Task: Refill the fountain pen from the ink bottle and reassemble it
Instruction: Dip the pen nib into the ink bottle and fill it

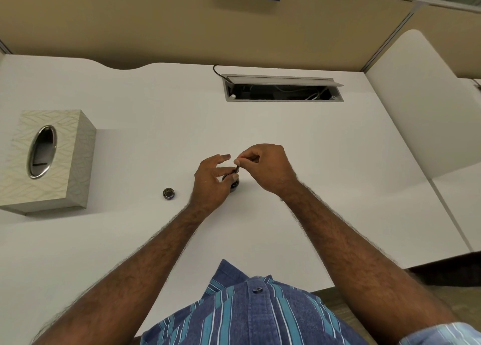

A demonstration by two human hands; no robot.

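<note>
A small dark ink bottle (233,184) stands on the white desk (156,105), mostly hidden behind my left hand (212,179), which grips it with thumb and fingers. My right hand (265,166) pinches the top of a thin dark pen part (237,168) that stands nearly upright in the bottle's mouth. The bottle's round cap (168,193) lies on the desk to the left of my left hand, open side up. The rest of the pen is not in view.
A patterned tissue box (46,160) with an oval metal opening stands at the left. A cable tray (282,88) with its lid open sits in the desk at the back. A white divider panel (421,105) rises at the right.
</note>
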